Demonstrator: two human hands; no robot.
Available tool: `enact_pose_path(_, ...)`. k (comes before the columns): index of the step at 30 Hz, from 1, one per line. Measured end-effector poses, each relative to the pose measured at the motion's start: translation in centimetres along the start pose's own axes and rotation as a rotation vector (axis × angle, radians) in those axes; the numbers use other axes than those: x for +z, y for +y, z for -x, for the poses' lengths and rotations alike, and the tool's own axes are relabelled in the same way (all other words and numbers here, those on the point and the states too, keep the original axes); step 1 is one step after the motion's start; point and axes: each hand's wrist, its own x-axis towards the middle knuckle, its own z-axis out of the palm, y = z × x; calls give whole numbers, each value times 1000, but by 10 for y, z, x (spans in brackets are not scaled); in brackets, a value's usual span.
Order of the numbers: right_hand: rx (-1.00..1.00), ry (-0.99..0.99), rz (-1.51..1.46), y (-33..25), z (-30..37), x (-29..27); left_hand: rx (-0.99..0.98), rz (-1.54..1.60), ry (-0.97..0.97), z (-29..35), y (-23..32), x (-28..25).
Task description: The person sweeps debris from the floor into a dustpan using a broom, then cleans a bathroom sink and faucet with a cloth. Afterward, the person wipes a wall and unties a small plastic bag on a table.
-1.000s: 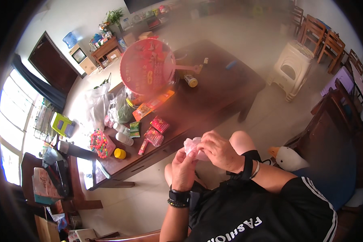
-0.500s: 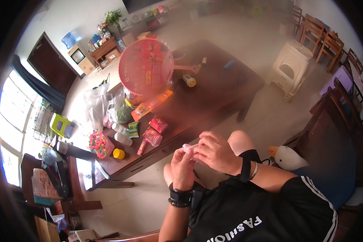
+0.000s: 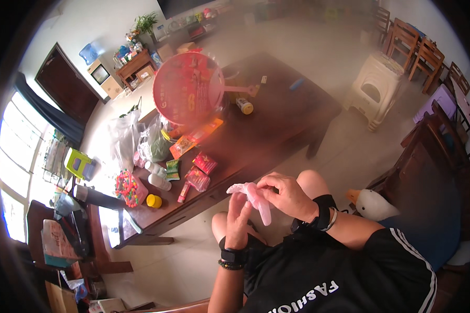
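Between my two hands, above my lap, stretches a limp pink thing (image 3: 253, 197), thin and soft-looking, with a lumpy pale end and a longer flap hanging down. I cannot make out its exact kind. My right hand (image 3: 292, 197) pinches its right side between thumb and fingers. From below, my left hand (image 3: 237, 221) points upward, its thumb and fingertips closed about the pink thing's left part, which partly hides them. The dark wooden table (image 3: 277, 125) stands just beyond my hands.
On the table lie red packets (image 3: 197, 179), white bottles (image 3: 160, 181), a yellow lid (image 3: 154, 201), a beaded pink basket (image 3: 131, 188), plastic bags (image 3: 154, 138) and a round red fan (image 3: 187, 88). A beige stool (image 3: 373, 88) stands at right, a white goose plush (image 3: 373, 205) beside me.
The pink thing, a small bunched bundle before, is now spread out with a flap hanging down. My right hand has shifted slightly right, away from the left.
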Motion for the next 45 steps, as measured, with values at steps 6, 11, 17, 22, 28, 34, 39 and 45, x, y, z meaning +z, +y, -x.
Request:
enact_pose_path(6, 16, 35, 32, -2, -2, -8, -164, -65, -53, 1, -10, -17)
enact_pose_path(11, 53, 152, 18, -1, -5, -21, -83, 70, 157, -4, -8, -30)
enact_pose_path(17, 182, 319, -301, 5, -17, -43, 9, 321, 249, -4, 5, -47)
enact_pose_path(22, 291, 242, -423, 17, -14, -40, 87, 473, 157, -3, 11, -48)
enact_pose_path(28, 544, 71, -584, 38, 2, -15, 12, 548, 37, -7, 11, -53)
enact_pose_path(34, 481, -260, -426, 36, 9, -5, -74, 723, 95, -4, 2, -45)
enact_pose_path(39, 309, -133, -462, 22, 3, 1, -186, 663, 59, -4, 1, -36)
enact_pose_path(45, 352, -46, -557, 12, -3, -20, -84, 397, 241, -7, 11, -38)
